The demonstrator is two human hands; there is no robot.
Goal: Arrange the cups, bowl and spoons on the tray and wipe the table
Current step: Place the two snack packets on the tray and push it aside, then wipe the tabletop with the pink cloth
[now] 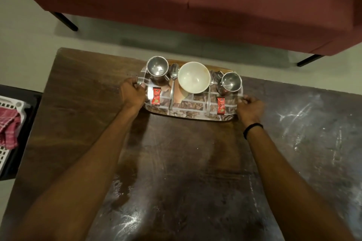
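Note:
A brick-patterned tray (188, 112) rests at the far side of the dark wooden table (176, 162). On it stand a steel cup (157, 68) at the left, a white bowl (194, 77) in the middle and a second steel cup (229, 83) at the right. One spoon (173, 84) lies left of the bowl, another spoon (209, 100) right of it. Two red sachets (156, 96) (221, 105) lie near the front. My left hand (133, 93) grips the tray's left end and my right hand (249, 108) grips its right end.
A dark red sofa (195, 2) on black legs stands beyond the table. At the left edge a white basket (7, 152) holds a red checked cloth (8, 127). White streaks mark the table's right side (305, 115).

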